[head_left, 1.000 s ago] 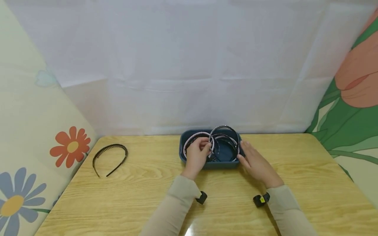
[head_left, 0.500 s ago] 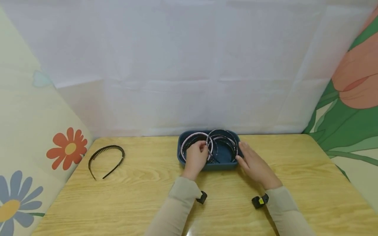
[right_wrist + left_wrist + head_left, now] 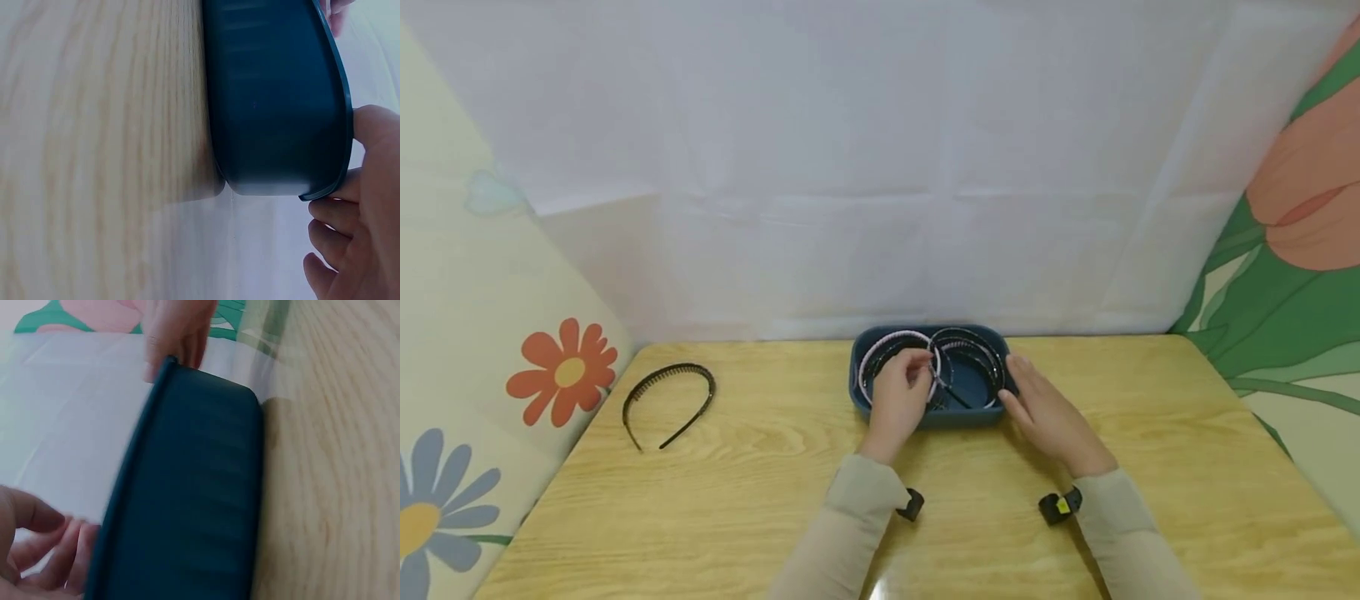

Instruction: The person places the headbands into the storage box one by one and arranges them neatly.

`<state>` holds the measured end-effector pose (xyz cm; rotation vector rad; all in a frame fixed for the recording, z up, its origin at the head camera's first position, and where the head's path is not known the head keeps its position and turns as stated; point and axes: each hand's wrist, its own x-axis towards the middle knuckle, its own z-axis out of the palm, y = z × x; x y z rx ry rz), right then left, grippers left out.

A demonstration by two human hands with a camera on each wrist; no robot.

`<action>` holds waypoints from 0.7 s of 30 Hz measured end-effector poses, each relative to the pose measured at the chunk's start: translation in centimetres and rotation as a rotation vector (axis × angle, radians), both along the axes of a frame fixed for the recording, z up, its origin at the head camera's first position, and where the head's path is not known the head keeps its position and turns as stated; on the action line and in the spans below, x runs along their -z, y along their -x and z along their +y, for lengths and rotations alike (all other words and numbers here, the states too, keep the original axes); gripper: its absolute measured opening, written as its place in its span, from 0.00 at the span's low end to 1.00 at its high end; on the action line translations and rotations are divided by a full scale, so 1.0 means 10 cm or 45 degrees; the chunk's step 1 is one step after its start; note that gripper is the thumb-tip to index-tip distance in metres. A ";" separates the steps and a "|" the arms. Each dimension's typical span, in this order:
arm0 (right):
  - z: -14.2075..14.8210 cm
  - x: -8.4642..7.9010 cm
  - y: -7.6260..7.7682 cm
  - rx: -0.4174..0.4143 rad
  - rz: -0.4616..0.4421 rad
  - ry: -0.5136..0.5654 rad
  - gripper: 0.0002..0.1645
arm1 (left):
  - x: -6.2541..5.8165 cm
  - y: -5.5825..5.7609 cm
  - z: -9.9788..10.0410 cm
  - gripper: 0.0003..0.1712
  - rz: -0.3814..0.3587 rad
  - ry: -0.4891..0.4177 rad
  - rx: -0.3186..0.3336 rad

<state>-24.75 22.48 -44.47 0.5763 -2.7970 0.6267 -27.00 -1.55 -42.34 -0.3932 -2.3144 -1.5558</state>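
Observation:
A dark blue storage box (image 3: 966,419) stands at the table's back edge with several headbands in it. On its left side a pale pink headband (image 3: 895,336) lies with darker ones; on its right side is a black headband (image 3: 973,333). My left hand (image 3: 898,396) reaches over the near rim, pinching one end of that black headband between thumb and fingertips. In the left wrist view the box wall hides what lies at those fingertips. My right hand (image 3: 1058,421) grips the box's near right corner, thumb (image 3: 374,125) at the rim and fingers (image 3: 337,215) round the end.
Another black headband (image 3: 672,368), toothed along its inside, lies on the wooden table (image 3: 760,500) to the left. Behind the box hangs a white cloth (image 3: 820,250). Flower-patterned panels flank the table, one with a red flower (image 3: 569,372).
The black headband in my left hand has come down from standing above the box's rear rim to lying low inside it. My right hand stays at the corner.

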 end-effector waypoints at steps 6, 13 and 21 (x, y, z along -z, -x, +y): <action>0.01 -0.02 0.04 0.001 -0.007 0.000 0.36 | -0.11 -0.06 -0.19 0.12 0.084 -0.006 0.117; 0.00 0.00 0.04 0.007 0.004 -0.004 0.36 | -0.31 -0.08 -0.65 0.14 0.115 0.080 0.071; -0.02 0.01 0.02 0.011 0.018 -0.010 0.36 | -0.40 -0.10 -1.36 0.17 0.033 0.269 -0.132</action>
